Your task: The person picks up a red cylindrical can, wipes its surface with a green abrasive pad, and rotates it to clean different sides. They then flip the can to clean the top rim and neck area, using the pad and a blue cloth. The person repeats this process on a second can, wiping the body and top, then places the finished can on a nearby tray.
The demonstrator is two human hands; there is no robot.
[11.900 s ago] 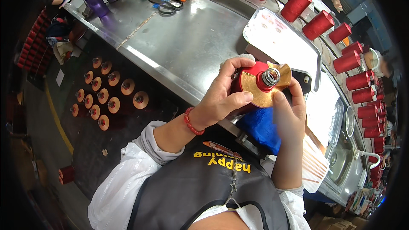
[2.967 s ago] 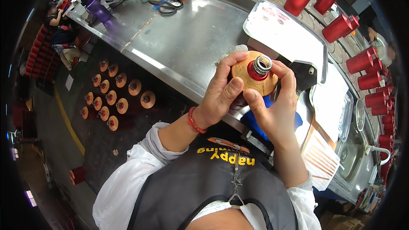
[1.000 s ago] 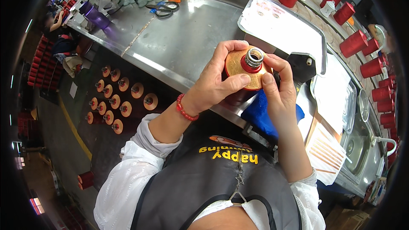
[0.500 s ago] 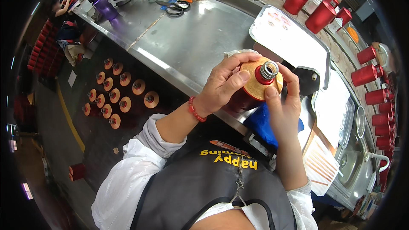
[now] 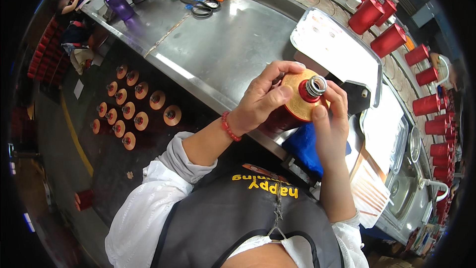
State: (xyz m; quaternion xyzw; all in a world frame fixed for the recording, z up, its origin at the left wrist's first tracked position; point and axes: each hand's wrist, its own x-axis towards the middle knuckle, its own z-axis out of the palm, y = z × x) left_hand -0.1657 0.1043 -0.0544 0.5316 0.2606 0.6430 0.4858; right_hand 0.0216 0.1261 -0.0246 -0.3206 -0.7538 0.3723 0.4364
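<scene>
Both hands hold a red bottle (image 5: pixel 298 107) with a gold shoulder and a bare, threaded clear neck, close to the front edge of the metal table. My left hand (image 5: pixel 263 100) wraps its left side, thumb pressed on the gold surface. On the right side, the fingers and thumb of my right hand (image 5: pixel 331 121) grip the gold rim. The bottle's neck tilts up and slightly right. Its lower body is mostly hidden behind my hands. Just below it lies a blue cloth (image 5: pixel 303 150).
A white tray (image 5: pixel 337 44) sits on the metal table (image 5: pixel 233 34), with scissors (image 5: pixel 202 8) and a purple bottle (image 5: pixel 118 4) farther left. Several gold-topped bottles (image 5: pixel 141 120) stand in rows at lower left. Red bottles (image 5: pixel 388 40) line a curved conveyor beyond. A sink (image 5: pixel 400 193) is at right.
The held bottle has turned and tipped slightly rightward in my hands. Red bottles on the conveyor have shifted along to the right. My grip stays much the same.
</scene>
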